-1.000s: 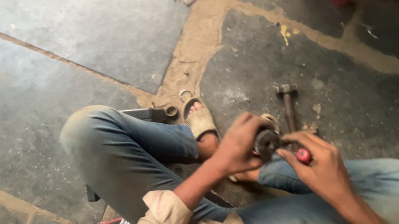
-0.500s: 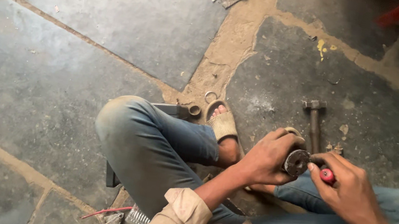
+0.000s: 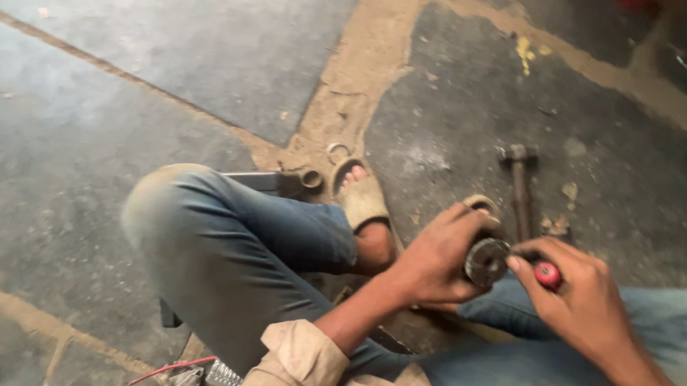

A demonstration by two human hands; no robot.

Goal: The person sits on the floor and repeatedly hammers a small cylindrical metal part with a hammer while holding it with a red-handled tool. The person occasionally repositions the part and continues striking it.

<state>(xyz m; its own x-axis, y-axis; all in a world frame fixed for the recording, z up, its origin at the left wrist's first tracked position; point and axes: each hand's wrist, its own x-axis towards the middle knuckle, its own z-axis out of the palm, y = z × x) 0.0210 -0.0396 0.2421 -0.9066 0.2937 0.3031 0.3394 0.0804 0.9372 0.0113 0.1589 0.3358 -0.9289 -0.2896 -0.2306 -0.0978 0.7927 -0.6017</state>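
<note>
Clasped in the left hand point(image 3: 440, 256) is a dark, round metal part with a ring-shaped face point(image 3: 487, 261), its grimy rim wrapped by the curled fingers and thumb. Right beside it, touching its edge, the right hand point(image 3: 584, 298) pinches a small tool with a glossy red plastic handle point(image 3: 547, 274); the fingers are folded tightly round the handle, so only its rounded end shows and the tip against the part is hidden.

Just beyond the held part, a hammer with a worn dark shaft and blunt metal head point(image 3: 521, 184) lies flat on the floor. To the left of the grip, past a foot in a tan, dusty sandal point(image 3: 363, 198), a small metal ring point(image 3: 337, 152) and a short tarnished bush point(image 3: 310, 180) sit near the end of a flat grey metal bar point(image 3: 260, 180). Below the grip, faded blue denim covers both folded legs, smudged with dirt, and a cream sleeve is rolled at the left forearm.

Underneath is a floor of large dark stone slabs point(image 3: 164, 6), matt and scuffed, joined by broad sandy mortar seams point(image 3: 372, 54) that are cracked and gritty. A thin red wire point(image 3: 171, 368) lies near the lower edge.
</note>
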